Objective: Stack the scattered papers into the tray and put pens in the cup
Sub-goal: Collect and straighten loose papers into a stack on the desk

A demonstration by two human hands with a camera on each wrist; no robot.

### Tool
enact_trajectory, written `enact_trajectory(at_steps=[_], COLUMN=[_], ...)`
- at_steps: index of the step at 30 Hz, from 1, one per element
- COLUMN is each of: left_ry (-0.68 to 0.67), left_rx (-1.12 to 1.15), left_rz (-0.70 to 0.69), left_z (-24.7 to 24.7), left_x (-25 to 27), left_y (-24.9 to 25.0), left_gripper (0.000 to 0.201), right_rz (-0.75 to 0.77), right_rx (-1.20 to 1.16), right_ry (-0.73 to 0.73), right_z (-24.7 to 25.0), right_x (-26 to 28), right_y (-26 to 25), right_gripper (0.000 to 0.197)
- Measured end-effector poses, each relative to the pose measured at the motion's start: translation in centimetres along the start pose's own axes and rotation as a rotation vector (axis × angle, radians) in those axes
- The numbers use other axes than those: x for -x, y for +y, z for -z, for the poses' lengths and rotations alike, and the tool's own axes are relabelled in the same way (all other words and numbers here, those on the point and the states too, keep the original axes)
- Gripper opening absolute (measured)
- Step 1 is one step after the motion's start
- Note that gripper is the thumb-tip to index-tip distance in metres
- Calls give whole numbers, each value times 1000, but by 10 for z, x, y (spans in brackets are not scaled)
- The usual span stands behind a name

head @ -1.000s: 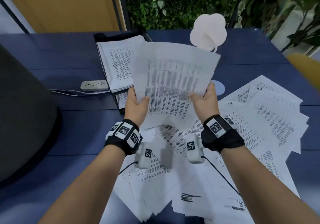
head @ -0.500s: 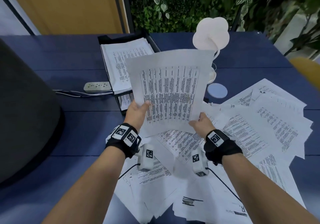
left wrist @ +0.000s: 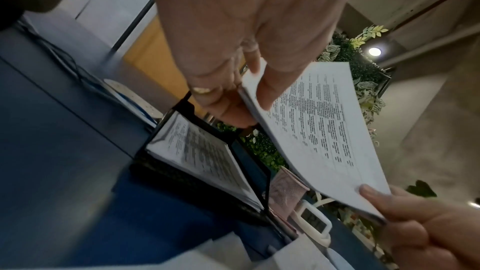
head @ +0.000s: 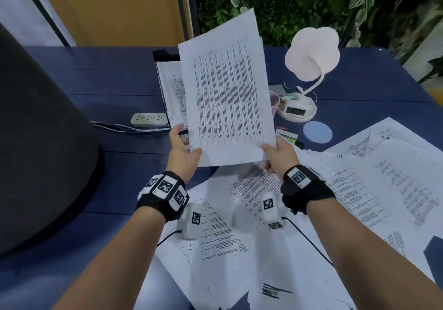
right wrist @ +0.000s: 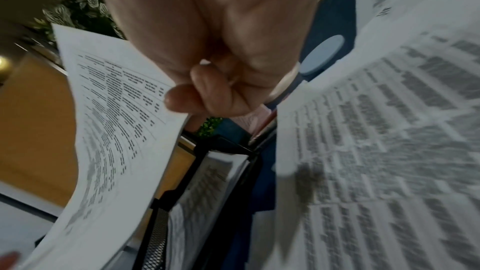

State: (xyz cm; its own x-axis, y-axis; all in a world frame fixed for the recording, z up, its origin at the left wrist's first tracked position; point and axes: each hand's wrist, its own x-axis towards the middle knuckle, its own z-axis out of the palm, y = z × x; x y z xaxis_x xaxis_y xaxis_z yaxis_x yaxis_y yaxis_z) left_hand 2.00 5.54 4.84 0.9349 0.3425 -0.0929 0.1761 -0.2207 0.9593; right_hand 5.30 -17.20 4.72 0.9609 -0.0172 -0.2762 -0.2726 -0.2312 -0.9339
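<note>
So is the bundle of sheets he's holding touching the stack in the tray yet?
Apart. The left wrist view shows the held sheets raised clear of the tray's stack.

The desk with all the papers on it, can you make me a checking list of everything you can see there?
Surface: dark blue table, largely covered with sheets on the right.
Job's things: held sheaf of papers raised nearly upright in front of the black tray, which already holds a stack; scattered papers on the table; pink mesh cup beside the tray; a pen near the papers.
Clutter: flower-shaped lamp, small clock, round blue coaster.
Grippers: left hand and right hand each pinch a bottom corner of the sheaf.
Cables: power strip with cords; thin wrist-camera leads.
Surroundings: leafy plant wall, wooden panel, dark rounded object at the left.
</note>
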Motion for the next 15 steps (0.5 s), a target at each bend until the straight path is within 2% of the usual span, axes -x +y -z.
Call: enact_trajectory(at_steps=[2,4,10,15], left_ry=[-27,-15,65,138], left_rx=[-66,-162,-555,-944], left_rz=[-6,-16,-196,-304], left_z=[7,15,42,48], left_x=[-5,-13,-42,-72], left_y=[-2,-2,22,36], left_gripper=[49,43,50,48], right_rz=[8,-15,18,85], right_rx=[-1,-9,-73,28], right_ry=[-8,-24,27,148], right_z=[-6,-15,-40,-53], right_x=[-12,-26,-61,-93], right_y=[-14,-25,-53,-67], right_gripper=[12,13,26,21])
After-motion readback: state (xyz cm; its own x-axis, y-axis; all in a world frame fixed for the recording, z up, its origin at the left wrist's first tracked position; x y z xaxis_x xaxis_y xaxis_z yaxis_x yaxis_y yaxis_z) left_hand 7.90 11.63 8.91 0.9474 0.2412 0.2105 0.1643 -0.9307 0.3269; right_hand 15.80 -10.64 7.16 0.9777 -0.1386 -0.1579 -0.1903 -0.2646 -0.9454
